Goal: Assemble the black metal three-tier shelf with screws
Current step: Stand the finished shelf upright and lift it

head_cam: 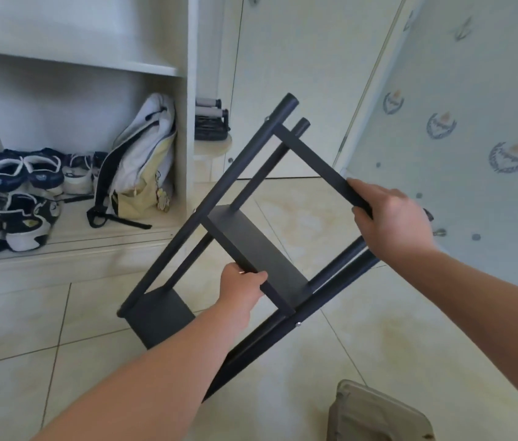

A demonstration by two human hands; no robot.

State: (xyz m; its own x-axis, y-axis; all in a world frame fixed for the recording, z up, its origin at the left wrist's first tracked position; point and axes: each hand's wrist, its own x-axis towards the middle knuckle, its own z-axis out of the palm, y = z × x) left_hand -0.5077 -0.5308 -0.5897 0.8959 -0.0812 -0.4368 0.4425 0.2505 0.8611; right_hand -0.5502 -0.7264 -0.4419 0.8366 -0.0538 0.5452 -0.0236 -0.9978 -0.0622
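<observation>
Grips lock on black steel in mid-air. The left grip (242, 289) is clamped round the near edge of the middle tier (251, 240), thumb on top. The right grip (392, 218) is closed round the far end of the top tier (315, 160), just beside the thick right-hand posts (337, 268). Between them the shelf (162, 319) hangs steeply tilted above the tiled floor (378, 329), top end raised toward the cabinet (184, 122). The lower post ends pass behind the left forearm, so it cannot be told whether they touch the tiles. All three tiers sit between the posts, and a small screw (298, 324) shows at one joint, so the assembly looks close to done.

The danger lies in the hold itself. Both grips carry the frame by thin tier edges, not by the posts. A screw left loose could let a tier twist under the weight and pinch the fingers against a post. A slip of either grip would swing the frame, and the post ends could strike the tiles. The raised top end could also catch the cabinet, where shoes (22, 173) and a backpack (143, 154) are stored. A khaki fabric item (375, 412) lies on the floor near the person, where a dropped corner might land.
</observation>
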